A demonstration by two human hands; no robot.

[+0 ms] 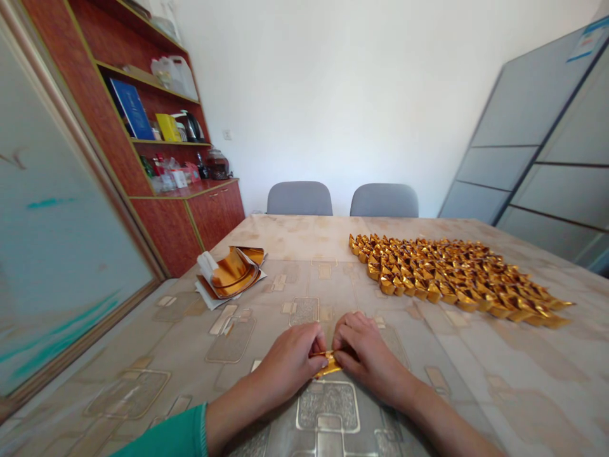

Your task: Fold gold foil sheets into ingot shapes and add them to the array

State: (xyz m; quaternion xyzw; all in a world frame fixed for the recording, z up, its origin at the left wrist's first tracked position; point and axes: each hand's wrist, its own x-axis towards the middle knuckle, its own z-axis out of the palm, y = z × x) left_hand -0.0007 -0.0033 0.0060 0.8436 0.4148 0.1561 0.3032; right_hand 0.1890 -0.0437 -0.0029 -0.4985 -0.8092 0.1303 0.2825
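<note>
Fingertips (320, 348) are pinching a small gold paper (329, 366), left hand (290, 357) and right hand (365, 357) meeting by the table's (476, 393) near edge. Seemingly mid-fold, it is needing a firm, even crease. Rows of folded gold pieces (457, 277) are lying toward its far right.

Grips: two, the left grip (290, 358) and the right grip (366, 355)
Gold paper piece (328, 365): one, pinched between both grips
Folded gold shapes (451, 276): many dozens, too many to count singly, in one patch of close rows
Stack of gold sheets (233, 270): one; its sheets cannot be counted
Grey chairs: two, the left chair (299, 198) and the right chair (384, 200)
Worktop (143, 355): one
Wooden cabinet (190, 222): one
Blue book (130, 108): one
Kettle (191, 125): one
Yellow box (168, 127): one
</note>
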